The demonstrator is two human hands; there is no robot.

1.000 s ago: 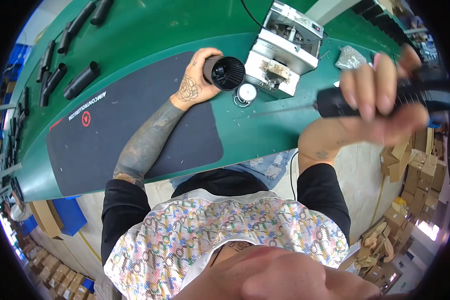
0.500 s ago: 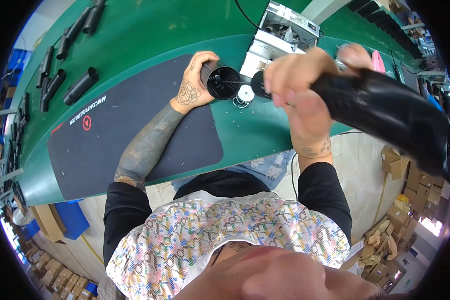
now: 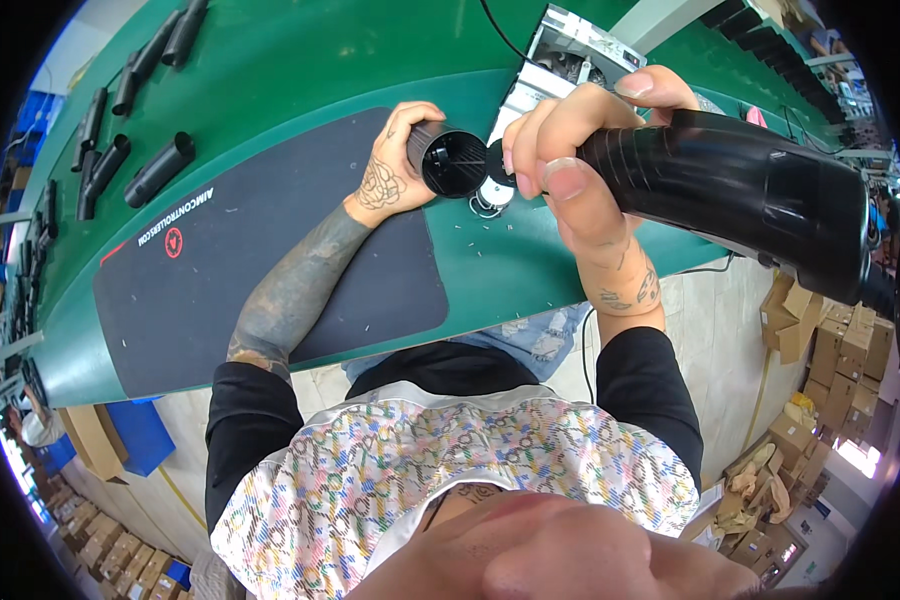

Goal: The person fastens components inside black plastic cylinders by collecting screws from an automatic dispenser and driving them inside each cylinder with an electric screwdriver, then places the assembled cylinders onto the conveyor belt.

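Note:
Fingers and thumb of my left hand [image 3: 395,168] wrap around a short black ribbed tube [image 3: 451,165], its open end facing me and slightly right. The dark inside of the tube shows ribs, but finer parts cannot be made out. My right hand [image 3: 582,150] grips a large black electric screwdriver [image 3: 740,185] near its front end. The tool's nose points left, right at the tube's open end, and a thin shaft seems to reach inside. Just below the nose, on the table, sits a small white round piece [image 3: 496,190].
A white-and-metal box machine [image 3: 578,65] stands behind my right hand. A dark grey mat [image 3: 270,270] lies under my left forearm on the green table [image 3: 510,270]. Several black tubes [image 3: 162,170] lie at the far left. Cardboard boxes [image 3: 850,360] are stacked at right.
The screwdriver has come left and closer to the tube, so less of its shaft shows. Its rear end has swung upward in view. My left hand and the tube have shifted slightly right.

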